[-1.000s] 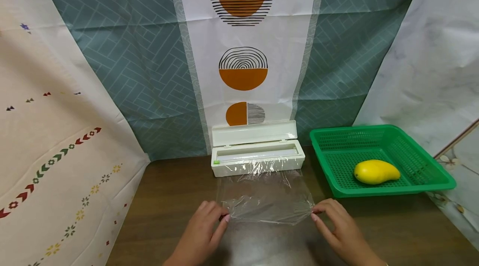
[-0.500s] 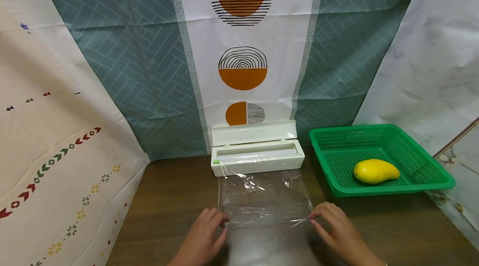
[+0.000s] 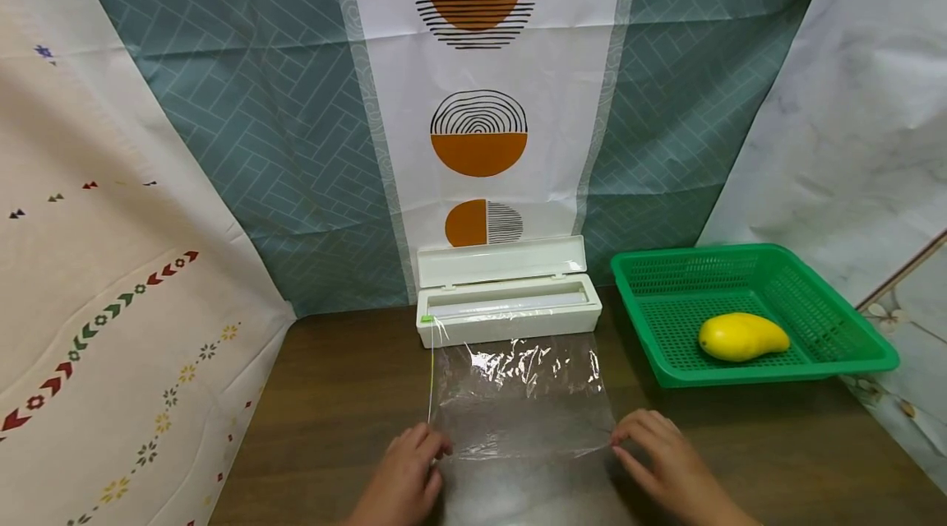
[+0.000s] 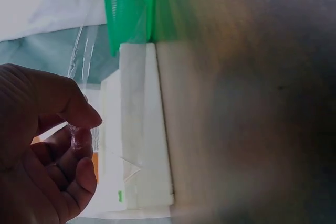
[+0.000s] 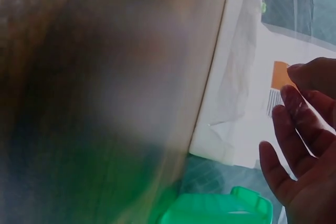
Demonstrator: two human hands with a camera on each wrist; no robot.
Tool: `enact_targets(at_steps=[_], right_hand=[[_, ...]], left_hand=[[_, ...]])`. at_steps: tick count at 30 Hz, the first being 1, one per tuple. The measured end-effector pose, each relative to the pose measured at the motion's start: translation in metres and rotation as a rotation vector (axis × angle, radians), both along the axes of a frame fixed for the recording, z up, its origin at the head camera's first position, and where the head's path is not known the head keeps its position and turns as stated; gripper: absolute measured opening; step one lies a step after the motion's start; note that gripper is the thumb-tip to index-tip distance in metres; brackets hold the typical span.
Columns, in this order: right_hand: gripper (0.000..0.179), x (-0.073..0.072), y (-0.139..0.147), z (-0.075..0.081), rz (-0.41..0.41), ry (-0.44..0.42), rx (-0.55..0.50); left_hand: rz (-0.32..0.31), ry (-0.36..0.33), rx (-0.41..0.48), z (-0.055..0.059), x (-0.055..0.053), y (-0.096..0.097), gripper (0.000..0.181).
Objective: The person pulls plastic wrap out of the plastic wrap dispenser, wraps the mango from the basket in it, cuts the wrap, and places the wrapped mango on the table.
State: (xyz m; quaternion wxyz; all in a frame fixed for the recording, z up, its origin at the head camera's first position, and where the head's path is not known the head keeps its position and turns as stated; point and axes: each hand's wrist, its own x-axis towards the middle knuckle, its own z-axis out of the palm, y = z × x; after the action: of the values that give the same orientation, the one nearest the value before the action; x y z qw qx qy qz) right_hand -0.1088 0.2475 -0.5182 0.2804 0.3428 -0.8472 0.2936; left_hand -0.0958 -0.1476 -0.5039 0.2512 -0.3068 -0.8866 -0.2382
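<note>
A sheet of clear cling film (image 3: 521, 407) stretches from a white dispenser box (image 3: 473, 334) toward me. The box stands with its lid (image 3: 503, 261) raised, and the film roll (image 3: 510, 306) shows inside. My left hand (image 3: 405, 468) pinches the film's near left corner between thumb and index finger. At the near right corner, my right hand (image 3: 661, 460) pinches the film the same way. In the left wrist view, film bunches at the fingertips (image 4: 81, 135) of the left hand. The right wrist view has the right hand's other fingers (image 5: 286, 140) spread loosely below the pinch.
A green plastic basket (image 3: 784, 378) sits right of the box, holding a yellow mango (image 3: 743, 337). Beneath everything is a dark wooden table (image 3: 333, 394). A patterned cloth (image 3: 296, 140) hangs behind the box, and pale cloths flank both sides.
Both hands have moved slightly toward me, drawing a little more film out of the box. The sheet looks smoother and more spread. Box, basket and mango stay in place.
</note>
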Motion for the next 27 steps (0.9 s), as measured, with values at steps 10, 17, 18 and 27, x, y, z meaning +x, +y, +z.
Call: enact_targets(at_steps=[10,17,18,27], right_hand=[[0.012,0.006,0.001,-0.007,0.038,-0.022,0.040],[0.036,0.013,0.003,-0.008,0.020,-0.111,0.126],[0.036,0.015,0.004,-0.008,0.018,-0.128,0.136],[0.036,0.015,0.005,-0.011,0.018,-0.110,0.173]], left_hand=[[0.016,0.004,-0.027,-0.017,0.004,-0.003,0.041],[-0.024,0.019,-0.096,-0.026,0.005,-0.009,0.040],[-0.026,0.020,-0.102,-0.027,0.005,-0.009,0.040],[-0.020,-0.018,-0.119,-0.037,0.008,-0.010,0.032]])
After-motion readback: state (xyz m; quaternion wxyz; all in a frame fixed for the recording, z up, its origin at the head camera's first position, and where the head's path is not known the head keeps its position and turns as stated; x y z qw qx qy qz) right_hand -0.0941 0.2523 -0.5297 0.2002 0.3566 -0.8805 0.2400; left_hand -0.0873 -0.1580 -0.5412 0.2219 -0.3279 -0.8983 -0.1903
